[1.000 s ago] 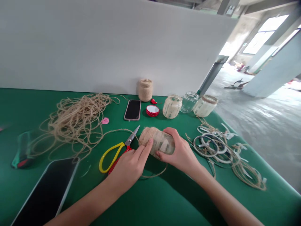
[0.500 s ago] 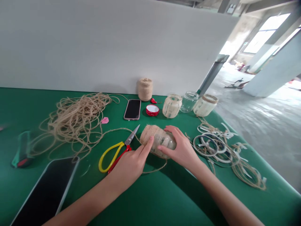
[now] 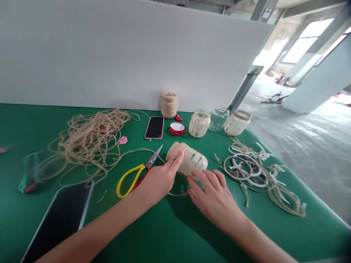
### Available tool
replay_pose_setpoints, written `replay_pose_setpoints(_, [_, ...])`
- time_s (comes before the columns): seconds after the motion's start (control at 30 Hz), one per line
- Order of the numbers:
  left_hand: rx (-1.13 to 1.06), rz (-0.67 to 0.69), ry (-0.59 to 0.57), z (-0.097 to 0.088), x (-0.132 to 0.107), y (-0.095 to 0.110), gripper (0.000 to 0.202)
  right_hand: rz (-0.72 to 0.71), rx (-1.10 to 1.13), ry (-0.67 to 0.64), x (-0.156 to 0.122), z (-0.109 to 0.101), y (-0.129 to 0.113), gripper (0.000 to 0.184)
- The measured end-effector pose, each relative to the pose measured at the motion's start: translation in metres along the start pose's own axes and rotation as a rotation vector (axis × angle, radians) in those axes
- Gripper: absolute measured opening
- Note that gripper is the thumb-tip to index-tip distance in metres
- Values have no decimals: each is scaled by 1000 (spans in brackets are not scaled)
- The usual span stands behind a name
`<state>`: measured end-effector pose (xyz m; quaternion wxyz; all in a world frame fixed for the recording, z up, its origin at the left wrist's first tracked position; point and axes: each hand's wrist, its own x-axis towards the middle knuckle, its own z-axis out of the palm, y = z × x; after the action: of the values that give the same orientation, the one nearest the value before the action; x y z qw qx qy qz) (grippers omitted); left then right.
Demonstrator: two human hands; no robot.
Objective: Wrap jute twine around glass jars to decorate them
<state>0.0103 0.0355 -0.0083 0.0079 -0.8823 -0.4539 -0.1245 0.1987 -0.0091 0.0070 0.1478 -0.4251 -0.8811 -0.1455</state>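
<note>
A glass jar (image 3: 192,161) lies on its side on the green table (image 3: 175,233), its left end wrapped in jute twine. My left hand (image 3: 157,180) is beside it, index finger pressed on the wrapped part, the other fingers curled. My right hand (image 3: 215,197) sits just in front of the jar with fingers stretched out, tips at its near side. A twine strand (image 3: 137,150) runs from the jar to a loose twine pile (image 3: 90,138). Yellow-and-red scissors (image 3: 131,179) lie just left of my left hand.
At the back stand a twine-wrapped spool (image 3: 169,104), a phone (image 3: 155,128), a red lid (image 3: 177,128) and three jars (image 3: 199,123). Tape rings and twine scraps (image 3: 246,168) lie right. A tablet (image 3: 57,219) lies front left. A white board (image 3: 123,54) walls the back.
My right hand has come off the top of the jar and dropped to its near side, fingers spread. The jar has shifted slightly away. My left index finger stays on the wrapped end.
</note>
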Motion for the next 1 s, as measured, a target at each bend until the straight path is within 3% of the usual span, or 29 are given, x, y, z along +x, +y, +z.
replay_pose_setpoints(0.13, [-8, -58, -48, -5, 15, -1, 65, -9, 52, -158, -13, 9, -11, 11])
replay_pose_setpoints(0.27, [-90, -44, -72, -14, 25, -2, 65, 42, 442, -342, -7, -4, -26, 11])
replay_pose_setpoints(0.37, [-132, -31, -77, -17, 27, -2, 66, -167, 755, -413, -2, -23, -41, 17])
replay_pose_setpoints(0.47, [-111, -49, -84, -16, 25, -1, 67, -235, 614, -228, 0, -29, -42, 27])
replay_pose_setpoints(0.53, [-80, -57, -88, -15, 22, 1, 67, -131, 476, -58, 3, -24, -30, 29])
replay_pose_setpoints(0.63, [-24, -57, -94, -15, 18, 4, 66, 205, 273, 111, 14, -8, 0, 45])
replay_pose_setpoints(0.73, [88, -63, -80, -13, 16, 8, 64, 296, 154, 42, 27, 10, 24, 78])
replay_pose_setpoints(0.83, [166, -60, -53, -9, 14, 9, 65, 315, 190, -19, 35, 19, 31, 76])
replay_pose_setpoints(1.0, [38, -71, 14, -3, 9, 0, 62, 335, 335, 0, 38, 22, 29, 72])
